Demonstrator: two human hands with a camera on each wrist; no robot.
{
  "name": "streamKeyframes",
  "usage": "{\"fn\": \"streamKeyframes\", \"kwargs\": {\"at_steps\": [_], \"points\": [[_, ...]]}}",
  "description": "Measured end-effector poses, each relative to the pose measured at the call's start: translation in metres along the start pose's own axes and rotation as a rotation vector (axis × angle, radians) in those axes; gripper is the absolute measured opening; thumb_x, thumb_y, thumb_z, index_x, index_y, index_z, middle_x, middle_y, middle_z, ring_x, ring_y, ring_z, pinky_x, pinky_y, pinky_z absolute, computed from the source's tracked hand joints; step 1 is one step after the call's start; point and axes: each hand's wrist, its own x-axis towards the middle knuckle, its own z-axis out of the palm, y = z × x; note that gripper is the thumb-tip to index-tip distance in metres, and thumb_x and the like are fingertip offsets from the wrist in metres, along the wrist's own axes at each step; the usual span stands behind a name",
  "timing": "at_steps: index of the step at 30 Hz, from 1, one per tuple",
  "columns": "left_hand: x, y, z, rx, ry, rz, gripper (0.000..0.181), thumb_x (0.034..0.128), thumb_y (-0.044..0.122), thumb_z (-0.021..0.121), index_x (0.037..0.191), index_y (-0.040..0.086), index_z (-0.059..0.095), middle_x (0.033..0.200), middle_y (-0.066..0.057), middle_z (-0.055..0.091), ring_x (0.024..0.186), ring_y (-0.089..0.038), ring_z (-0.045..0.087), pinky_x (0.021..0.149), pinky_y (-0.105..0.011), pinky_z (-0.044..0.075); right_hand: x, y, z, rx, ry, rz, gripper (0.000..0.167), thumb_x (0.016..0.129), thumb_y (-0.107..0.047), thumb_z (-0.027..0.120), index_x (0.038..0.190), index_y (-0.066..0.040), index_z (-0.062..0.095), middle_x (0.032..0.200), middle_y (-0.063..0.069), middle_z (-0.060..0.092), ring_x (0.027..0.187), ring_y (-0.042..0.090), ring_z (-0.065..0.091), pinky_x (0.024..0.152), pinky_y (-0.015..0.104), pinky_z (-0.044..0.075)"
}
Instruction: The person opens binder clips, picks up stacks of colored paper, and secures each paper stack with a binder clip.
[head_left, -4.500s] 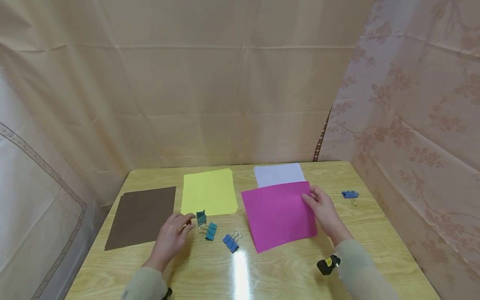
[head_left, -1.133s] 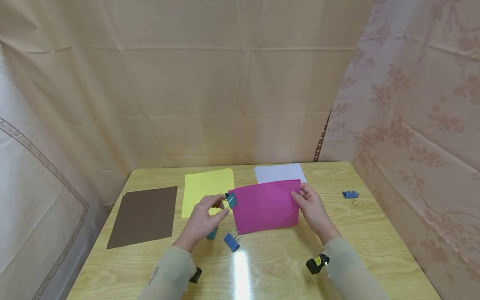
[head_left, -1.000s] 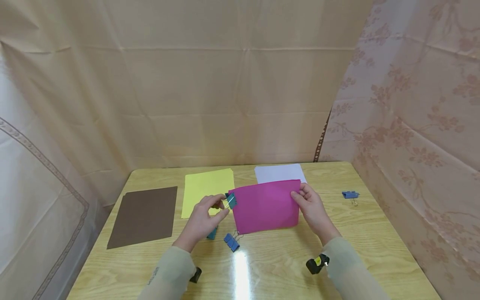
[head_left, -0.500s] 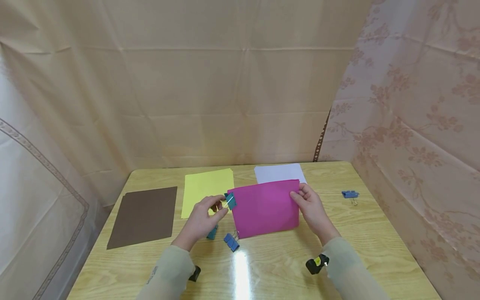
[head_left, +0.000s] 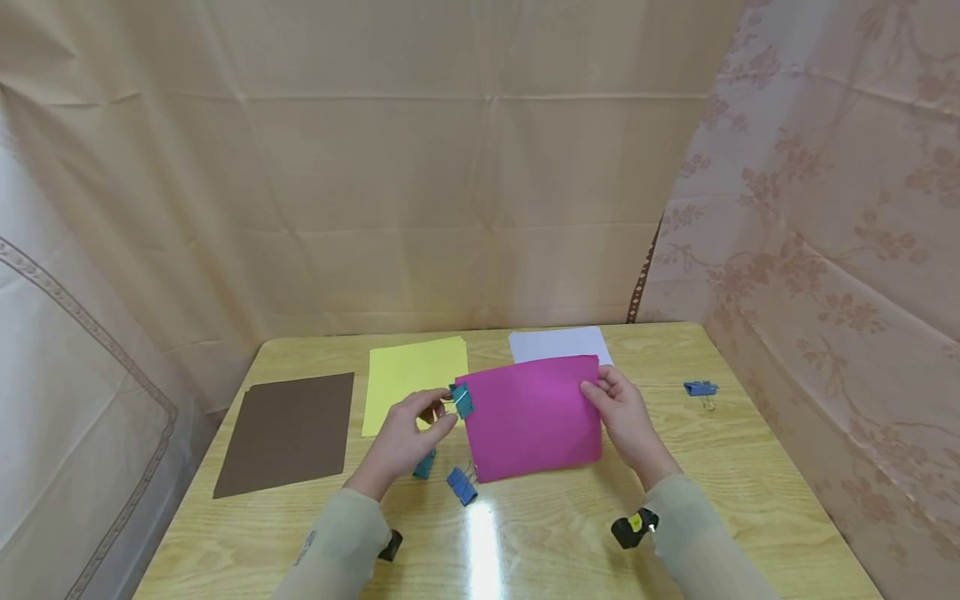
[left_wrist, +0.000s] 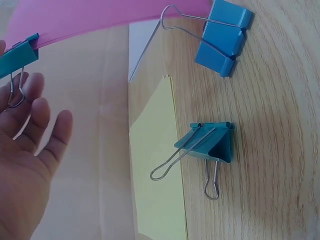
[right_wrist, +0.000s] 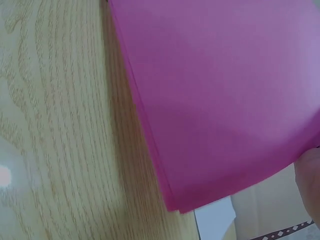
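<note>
My left hand (head_left: 405, 437) has its thumb and fingers at the wire handles of a teal binder clip (head_left: 462, 401). That clip sits over the upper left edge of a stack of pink paper (head_left: 532, 421). My right hand (head_left: 626, 417) pinches the stack's right edge near the top corner, thumb in front. The pink sheets are raised and tilted over the table; in the right wrist view, layered edges show at the corner of the pink paper (right_wrist: 215, 110). Beneath my left hand lies a second teal binder clip (left_wrist: 207, 142), and a blue binder clip (left_wrist: 222, 37) is near it.
A brown paper stack (head_left: 288, 433) lies at the left of the wooden table (head_left: 555, 542). Behind my left hand is yellow paper (head_left: 416, 367). White paper (head_left: 558, 343) lies partly covered behind the pink sheets. Another blue binder clip (head_left: 701, 388) rests far right.
My left hand has carried the teal clip up and right from the table onto the pink stack's edge. The pink stack has shifted left; lately its lower edge has swung downward slightly.
</note>
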Motion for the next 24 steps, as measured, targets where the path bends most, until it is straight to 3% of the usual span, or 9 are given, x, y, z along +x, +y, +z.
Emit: {"fn": "streamKeyframes", "kwargs": {"at_steps": [6, 15, 24], "points": [[0.000, -0.001, 0.000, -0.016, -0.033, -0.052, 0.047, 0.1005, 0.036, 0.066, 0.140, 0.012, 0.061, 0.109, 0.002, 0.066, 0.095, -0.014, 0.057, 0.086, -0.037, 0.050, -0.002, -0.003, -0.002, -0.031, 0.011, 0.043, 0.027, 0.107, -0.023, 0.056, 0.124, -0.002, 0.055, 0.096, 0.000, 0.071, 0.087, 0.011, 0.066, 0.080, 0.025, 0.055], [0.000, -0.008, 0.001, -0.079, -0.033, -0.052, 0.048, 0.1034, 0.038, 0.061, 0.145, 0.014, 0.057, 0.117, 0.001, 0.067, 0.097, -0.015, 0.060, 0.087, -0.037, 0.051, -0.005, -0.003, -0.009, -0.037, 0.014, 0.082, 0.023, 0.107, -0.022, 0.056, 0.124, -0.006, 0.056, 0.103, 0.002, 0.071, 0.092, 0.015, 0.067, 0.082, 0.027, 0.056], [-0.007, -0.011, -0.003, -0.042, -0.030, -0.062, 0.046, 0.1036, 0.035, 0.061, 0.143, 0.013, 0.058, 0.125, -0.003, 0.067, 0.103, -0.016, 0.059, 0.090, -0.037, 0.051, -0.012, 0.004, -0.022, -0.026, 0.028, 0.148, 0.025, 0.108, -0.024, 0.054, 0.126, -0.007, 0.054, 0.102, 0.002, 0.070, 0.088, 0.015, 0.067, 0.077, 0.029, 0.057]]}}
